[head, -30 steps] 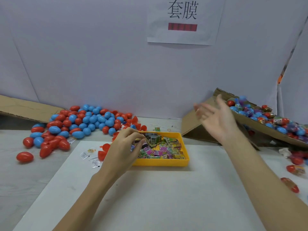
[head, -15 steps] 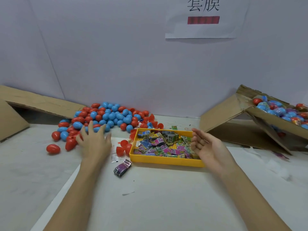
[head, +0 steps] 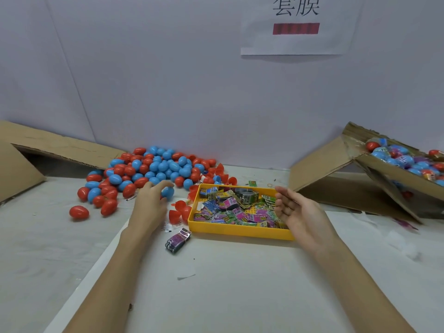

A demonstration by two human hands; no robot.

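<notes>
A heap of red and blue plastic eggs (head: pixel 153 169) lies at the back left of the table. My left hand (head: pixel 150 204) curls its fingers round a blue egg (head: pixel 168 192) at the heap's near edge. A yellow tray (head: pixel 240 230) in the middle holds several small printed film sleeves. One purple sleeve (head: pixel 178 240) lies flat on the table just left of the tray. My right hand (head: pixel 298 212) hovers palm up over the tray's right end, fingers relaxed, holding nothing.
Loose red egg halves (head: pixel 179 211) lie between the heap and the tray. A tilted cardboard box (head: pixel 389 174) with wrapped eggs stands at the right. Flattened cardboard (head: pixel 48 145) leans at the left. A paper sign (head: pixel 296 25) hangs on the white wall.
The purple sleeve was dropped beside the tray. My left hand moved from the tray to the egg heap and closed on a blue egg. My right hand came back from the box to the tray.
</notes>
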